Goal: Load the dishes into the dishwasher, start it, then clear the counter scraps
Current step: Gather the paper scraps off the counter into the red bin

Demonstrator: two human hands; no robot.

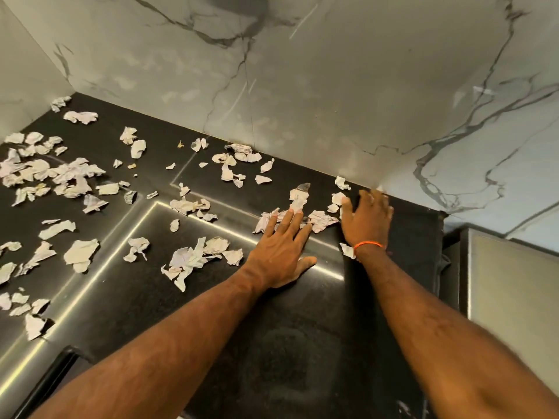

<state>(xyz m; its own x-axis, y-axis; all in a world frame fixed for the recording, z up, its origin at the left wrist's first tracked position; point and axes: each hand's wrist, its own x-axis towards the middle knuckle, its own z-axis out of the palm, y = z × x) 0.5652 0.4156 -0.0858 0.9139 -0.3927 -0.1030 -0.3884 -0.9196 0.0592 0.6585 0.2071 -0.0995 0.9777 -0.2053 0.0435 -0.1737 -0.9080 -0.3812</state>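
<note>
White paper scraps (81, 251), black counter (272, 313), grey-veined wall (332, 86).

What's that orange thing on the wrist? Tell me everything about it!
The orange band is a thin loop, looking like thread or cord, bright against the skin. It sits snugly round the wrist of the right hand, just below the palm, and only its top side shows. A torn paper scrap lies right beside it on the dark counter.

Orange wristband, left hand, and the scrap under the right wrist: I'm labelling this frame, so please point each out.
orange wristband (368, 244): head view, middle of the band on the right wrist.
left hand (279, 252): head view, back of the hand.
scrap (347, 251): head view, middle of the paper.
</note>
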